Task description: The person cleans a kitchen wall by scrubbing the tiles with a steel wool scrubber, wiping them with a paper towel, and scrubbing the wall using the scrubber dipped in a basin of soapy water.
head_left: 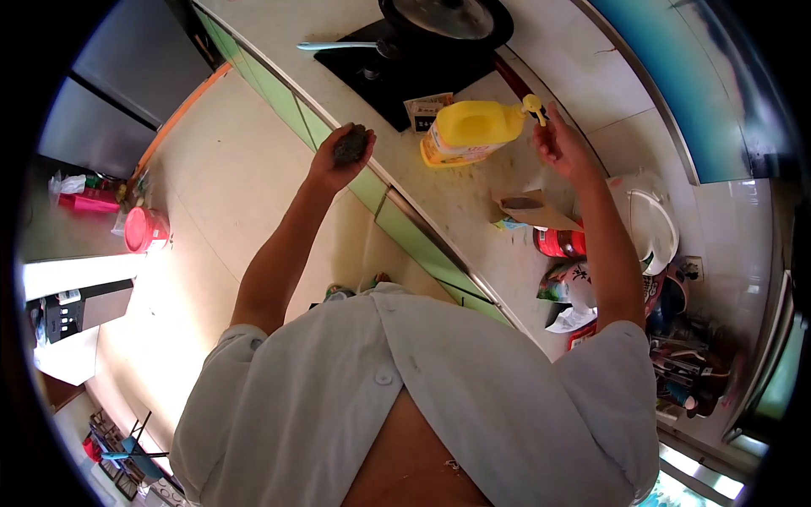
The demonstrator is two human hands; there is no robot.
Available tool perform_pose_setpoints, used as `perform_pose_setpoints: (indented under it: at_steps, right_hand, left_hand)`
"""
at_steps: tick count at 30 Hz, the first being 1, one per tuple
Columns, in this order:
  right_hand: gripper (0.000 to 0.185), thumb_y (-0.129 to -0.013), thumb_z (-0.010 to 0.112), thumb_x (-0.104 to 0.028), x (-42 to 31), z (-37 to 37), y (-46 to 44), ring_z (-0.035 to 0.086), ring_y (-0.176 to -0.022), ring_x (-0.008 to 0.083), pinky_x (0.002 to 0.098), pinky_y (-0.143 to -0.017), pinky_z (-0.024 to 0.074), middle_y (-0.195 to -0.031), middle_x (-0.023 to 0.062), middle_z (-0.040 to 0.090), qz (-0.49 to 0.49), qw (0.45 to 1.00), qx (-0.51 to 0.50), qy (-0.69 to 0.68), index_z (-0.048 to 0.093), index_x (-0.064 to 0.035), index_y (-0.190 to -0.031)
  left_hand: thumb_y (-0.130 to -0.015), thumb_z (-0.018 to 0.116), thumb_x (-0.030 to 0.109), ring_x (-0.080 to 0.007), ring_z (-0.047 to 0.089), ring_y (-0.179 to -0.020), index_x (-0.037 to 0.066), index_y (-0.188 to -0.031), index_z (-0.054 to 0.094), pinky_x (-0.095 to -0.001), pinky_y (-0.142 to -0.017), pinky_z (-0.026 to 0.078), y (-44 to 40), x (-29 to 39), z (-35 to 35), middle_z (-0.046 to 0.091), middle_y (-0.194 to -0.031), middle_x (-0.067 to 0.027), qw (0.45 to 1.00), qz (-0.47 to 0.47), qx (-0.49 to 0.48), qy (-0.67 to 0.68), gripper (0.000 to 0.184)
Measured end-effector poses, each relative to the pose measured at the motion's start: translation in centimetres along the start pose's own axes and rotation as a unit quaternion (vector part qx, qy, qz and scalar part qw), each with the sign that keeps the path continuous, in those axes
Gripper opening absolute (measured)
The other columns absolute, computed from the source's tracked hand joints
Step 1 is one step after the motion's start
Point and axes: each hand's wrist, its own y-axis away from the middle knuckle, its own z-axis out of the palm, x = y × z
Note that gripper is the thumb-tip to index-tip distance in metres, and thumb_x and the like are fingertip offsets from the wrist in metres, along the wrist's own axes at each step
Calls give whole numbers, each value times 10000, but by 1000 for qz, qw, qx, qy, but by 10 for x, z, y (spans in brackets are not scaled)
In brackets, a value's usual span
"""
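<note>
My left hand is closed around a dark, rough scouring pad, held over the front edge of the counter. On the counter stands a large yellow jug with a pump top. My right hand is at the pump's nozzle, its fingers partly curled and apart; nothing shows in its palm. Behind the jug lies a small printed packet, next to the black stove.
A lidded pan sits on the stove, with a light-blue-handled utensil beside it. An open cardboard box, a red container and bags stand near my right forearm. A red bucket is across the floor.
</note>
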Motion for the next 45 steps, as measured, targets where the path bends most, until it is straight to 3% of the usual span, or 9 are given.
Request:
perform_pose_setpoints:
  at_steps: [8, 15, 21, 23, 26, 32, 36, 40, 45]
  right_hand:
    - [180, -869, 525, -190, 47, 41, 40, 463, -496, 107, 194, -407, 357, -653, 54, 538, 132, 964, -61, -222, 538, -44, -765]
    - [228, -838, 474, -25, 40, 254, -35, 576, -892, 219, 276, -771, 467, -967, 128, 576, -254, 945, -194, -68, 526, 33, -1052]
    - [314, -845, 416, -124, 54, 409, -100, 477, -1008, 383, 454, -854, 385, -1081, 252, 487, -484, 830, -5, 278, 468, 39, -1108]
    - [333, -854, 414, -149, 62, 448, -111, 411, -1087, 394, 446, -886, 363, -1145, 269, 441, -638, 604, 38, 477, 449, 53, -1117]
    - [728, -821, 582, -319, 76, 507, -117, 213, -1263, 409, 516, -1006, 232, -1387, 205, 200, -641, 710, -93, 277, 133, -179, -1377]
    - [504, -895, 390, -240, 15, 599, -173, 266, -1218, 440, 430, -1019, 231, -1298, 319, 277, -532, 810, -76, 236, 295, 96, -1257]
    - [473, -914, 387, -248, 34, 641, -211, 308, -1204, 393, 414, -995, 263, -1273, 309, 305, -713, 523, -25, 466, 326, 93, -1235]
    - [290, -928, 377, -249, -22, 647, -193, 433, -988, 177, 306, -861, 354, -1023, 117, 449, -383, 893, -225, 73, 473, 2, -1035]
    - [377, -896, 452, -361, -60, 630, -288, 485, -887, 152, 274, -755, 415, -951, 48, 511, -226, 942, -155, -195, 482, -27, -1066]
  left_hand:
    - [-834, 542, 170, -328, 496, -1035, -62, -1060, 469, -399, -903, 445, 5, 3, 12, 510, -1091, -213, 993, 25, -43, 110, 333]
    - [-846, 471, 206, -246, 544, -993, 20, -1064, 546, -403, -900, 426, 9, 20, 36, 591, -1041, -113, 989, 112, -41, 89, 296]
    - [-868, 469, 272, -273, 526, -978, 32, -997, 525, -387, -898, 416, -17, 133, 1, 572, -1027, -88, 943, 125, -307, 8, 278]
    - [-878, 452, 271, -280, 525, -958, 27, -991, 516, -386, -894, 416, -38, 179, -33, 565, -1010, -87, 926, 224, -302, 13, 275]
    - [-905, 399, 264, -284, 523, -880, 9, -954, 499, -383, -844, 425, 12, 217, 2, 546, -947, -92, 896, 395, -203, -10, 278]
    - [-899, 402, 325, -181, 500, -732, 75, -813, 490, -303, -696, 423, 22, 313, 29, 514, -735, -46, 945, 325, 21, 29, 279]
    - [-911, 366, 283, -227, 538, -800, 52, -887, 498, -327, -799, 446, -23, 416, -56, 567, -874, -110, 920, 281, -270, -51, 268]
    - [-896, 391, 299, -247, 553, -802, 19, -910, 490, -357, -763, 469, -17, 437, 5, 575, -855, -133, 951, 307, 7, 29, 297]
    - [-882, 414, 332, -215, 541, -943, 71, -1035, 536, -317, -813, 432, -93, 438, 36, 581, -1034, -73, 966, 250, -54, -29, 327]
